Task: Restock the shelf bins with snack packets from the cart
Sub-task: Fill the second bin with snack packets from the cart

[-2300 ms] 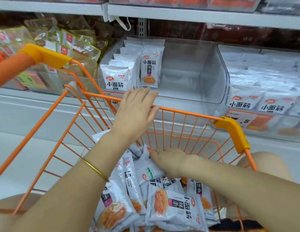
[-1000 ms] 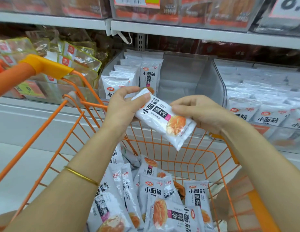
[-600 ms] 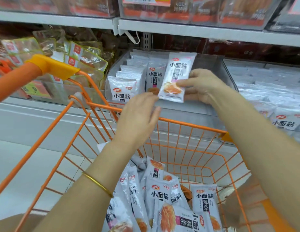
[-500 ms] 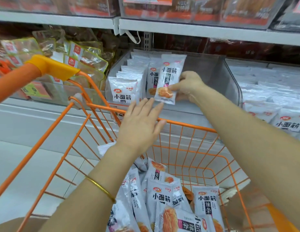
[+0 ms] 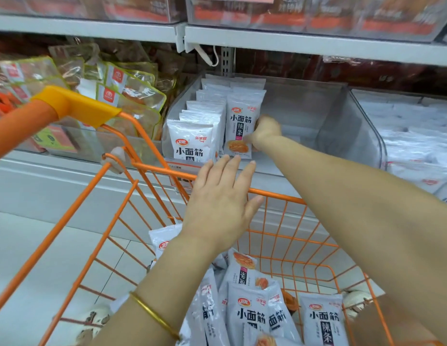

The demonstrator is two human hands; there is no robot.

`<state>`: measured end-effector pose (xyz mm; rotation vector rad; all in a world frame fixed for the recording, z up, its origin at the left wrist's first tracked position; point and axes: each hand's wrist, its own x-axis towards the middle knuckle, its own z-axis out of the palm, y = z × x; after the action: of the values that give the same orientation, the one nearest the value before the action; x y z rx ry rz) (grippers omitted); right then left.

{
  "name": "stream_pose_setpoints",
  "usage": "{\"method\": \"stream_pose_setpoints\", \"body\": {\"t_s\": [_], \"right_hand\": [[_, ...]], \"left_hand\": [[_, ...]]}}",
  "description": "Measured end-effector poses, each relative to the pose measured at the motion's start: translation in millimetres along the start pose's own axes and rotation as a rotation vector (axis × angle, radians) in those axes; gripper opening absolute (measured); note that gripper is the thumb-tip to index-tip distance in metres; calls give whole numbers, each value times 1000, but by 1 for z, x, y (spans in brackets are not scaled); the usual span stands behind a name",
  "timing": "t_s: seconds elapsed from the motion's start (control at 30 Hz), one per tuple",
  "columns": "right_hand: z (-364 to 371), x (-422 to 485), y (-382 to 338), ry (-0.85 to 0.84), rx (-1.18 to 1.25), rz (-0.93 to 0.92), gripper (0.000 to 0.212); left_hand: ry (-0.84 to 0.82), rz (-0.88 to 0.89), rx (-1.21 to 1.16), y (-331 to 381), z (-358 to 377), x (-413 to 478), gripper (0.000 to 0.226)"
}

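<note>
A person's right hand (image 5: 266,132) grips a white snack packet (image 5: 239,128), held upright inside the clear shelf bin (image 5: 354,126), just beside a full row of matching packets (image 5: 192,141). The left hand (image 5: 221,203), fingers straight and spread, holds nothing and hovers over the front rim of the orange cart (image 5: 279,196), where more packets (image 5: 252,313) lie heaped
</note>
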<state>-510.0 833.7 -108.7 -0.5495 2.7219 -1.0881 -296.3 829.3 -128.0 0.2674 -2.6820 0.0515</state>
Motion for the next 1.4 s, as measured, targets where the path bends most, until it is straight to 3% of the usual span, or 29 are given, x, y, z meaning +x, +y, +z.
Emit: {"method": "stream_pose_setpoints", "body": {"t_s": [0.2,0.27,0.33,0.47,0.53,0.6,0.67,0.77,0.83,1.13,1.23,1.3,1.4], "right_hand": [[-4,-6,-5,-13,-38,29,24],[-13,-17,-8,-37,-72,21,38],[-24,-28,-12,-1,-89,-5,36],[-62,-73,-15,72,173,-159,27],[-84,-120,-11,-39,271,-281,31],[-94,-165,0,-275,199,-324,21],[-80,-190,20,-574,-68,-293,8],[-37,-206,56,-864,-647,-331,23],[-13,-209,76,-979,-798,-340,32],[9,-214,86,-1033,-609,-278,38],[-11,-204,75,-1034,-357,-235,25],[-34,-201,65,-982,-136,-210,21],[-70,-200,54,-773,-23,-348,21]], "left_hand": [[-19,-6,12,0,-1,0,59],[-19,-2,14,-1,-1,0,59],[-19,1,12,-1,-2,0,60],[-18,12,15,-2,-2,0,60],[-24,16,9,-3,-3,1,61],[-61,7,-1,-2,-4,1,66],[-80,-3,-6,-1,-5,1,71],[-87,-12,-2,1,-7,-2,75],[-96,-18,-13,2,-9,-5,75],[-86,-3,-56,2,-7,-5,70],[-76,-10,-99,2,-7,-4,73],[-40,-17,-178,2,-8,-4,70],[94,-73,-366,4,-16,-1,58]]}}
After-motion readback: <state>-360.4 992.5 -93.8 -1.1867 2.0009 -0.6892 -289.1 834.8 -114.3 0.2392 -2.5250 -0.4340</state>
